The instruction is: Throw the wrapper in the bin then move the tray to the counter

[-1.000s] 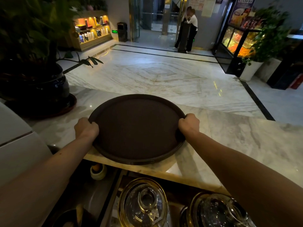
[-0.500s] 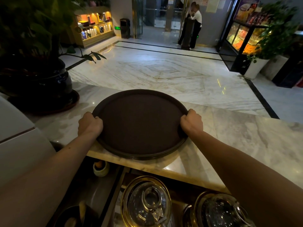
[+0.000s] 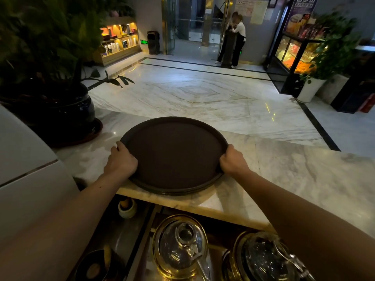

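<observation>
On marble counter (image 3: 294, 179): left hand (image 3: 121, 161), right hand (image 3: 233, 162) outstretched, fingers clenched on tray (image 3: 174, 153) rim.

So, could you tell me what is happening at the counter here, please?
A person is holding a round dark brown tray with both hands, the left hand gripping its left rim and the right hand its right rim. The tray lies on the marble counter, near the front edge, and nothing sits on it. No wrapper is in view. A large potted plant stands to the left on the counter, and glass teapots sit on a lower shelf below.
</observation>
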The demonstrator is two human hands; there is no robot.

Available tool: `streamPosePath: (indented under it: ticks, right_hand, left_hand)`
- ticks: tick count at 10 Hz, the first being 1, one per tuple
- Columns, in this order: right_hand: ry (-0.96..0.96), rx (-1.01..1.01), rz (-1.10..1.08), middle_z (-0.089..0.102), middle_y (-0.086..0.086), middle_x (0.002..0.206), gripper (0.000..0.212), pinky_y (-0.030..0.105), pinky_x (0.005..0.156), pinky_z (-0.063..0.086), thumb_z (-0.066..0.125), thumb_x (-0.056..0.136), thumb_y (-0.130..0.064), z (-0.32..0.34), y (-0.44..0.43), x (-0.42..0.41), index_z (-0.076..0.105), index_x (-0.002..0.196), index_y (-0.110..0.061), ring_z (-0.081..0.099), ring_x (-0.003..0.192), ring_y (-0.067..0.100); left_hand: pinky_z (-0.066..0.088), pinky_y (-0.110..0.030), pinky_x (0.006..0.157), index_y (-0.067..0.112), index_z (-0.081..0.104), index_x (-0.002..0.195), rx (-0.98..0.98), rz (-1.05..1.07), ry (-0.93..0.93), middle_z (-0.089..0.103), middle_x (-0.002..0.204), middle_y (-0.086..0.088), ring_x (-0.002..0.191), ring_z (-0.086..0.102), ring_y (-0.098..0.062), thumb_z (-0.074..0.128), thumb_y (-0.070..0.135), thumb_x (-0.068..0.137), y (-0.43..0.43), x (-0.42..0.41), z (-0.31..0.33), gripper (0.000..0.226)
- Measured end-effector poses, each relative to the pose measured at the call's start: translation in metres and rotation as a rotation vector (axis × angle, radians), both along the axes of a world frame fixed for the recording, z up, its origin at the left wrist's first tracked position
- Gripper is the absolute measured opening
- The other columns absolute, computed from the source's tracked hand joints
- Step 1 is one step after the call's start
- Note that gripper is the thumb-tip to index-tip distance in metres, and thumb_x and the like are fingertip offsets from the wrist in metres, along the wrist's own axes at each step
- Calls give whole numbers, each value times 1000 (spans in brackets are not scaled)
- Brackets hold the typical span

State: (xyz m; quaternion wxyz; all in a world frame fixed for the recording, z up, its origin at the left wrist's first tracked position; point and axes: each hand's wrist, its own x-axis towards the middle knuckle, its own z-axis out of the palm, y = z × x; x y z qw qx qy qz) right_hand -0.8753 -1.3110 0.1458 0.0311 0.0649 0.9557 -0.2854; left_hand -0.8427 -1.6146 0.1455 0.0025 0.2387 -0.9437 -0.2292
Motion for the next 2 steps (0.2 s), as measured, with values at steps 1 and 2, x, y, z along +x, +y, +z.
streamPosePath:
  ticks: [1,2]
  right_hand:
    - [-87,82,65,57,17,121,37,43,91,52,40,96,-27,14,4,25,42,126,-7,59,105,30]
    - [-61,109,119,57,16,120,37,40,88,51,41,96,-30,27,5,45,44,126,-8,58,104,28]
  left_hand:
    - [23,-52,116,12,13,154,-83,-152,-120,0,163,-16,148,11,-36,32,39,101,2,23,12,63]
    - [21,-54,116,18,16,155,-131,-249,-97,6,163,-14,149,10,-33,26,50,100,12,40,25,64]
